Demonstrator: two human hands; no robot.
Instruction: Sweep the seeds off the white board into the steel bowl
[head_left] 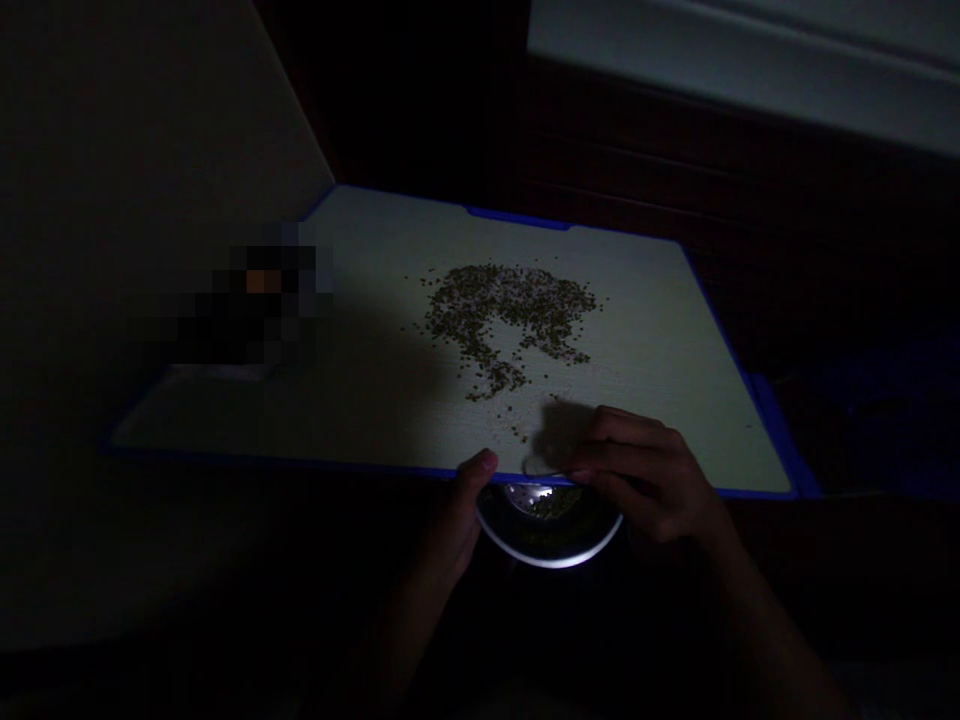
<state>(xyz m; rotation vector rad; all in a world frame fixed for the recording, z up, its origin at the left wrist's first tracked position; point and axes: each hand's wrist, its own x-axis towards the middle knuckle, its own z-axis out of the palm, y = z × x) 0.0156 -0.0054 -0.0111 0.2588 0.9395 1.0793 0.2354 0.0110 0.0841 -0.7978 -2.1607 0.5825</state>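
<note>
Your seeds [499,295] lie on the table [652,330], ahead of both hands, in a loose arch whose long axis runs left to right, its gap facing you. Your right hand [652,475] reaches further over the table — fingers pinched on a thin piece [544,473] too dim to name. Your left hand [463,515] holds the bowl [559,563] just below the near edge, thumb against that edge. Count 2 hands, 1 bowl with more seeds inside, 1 thin piece, 1 table, 1 blurred dark thing [240,310] — the seeds are too many to count.
</note>
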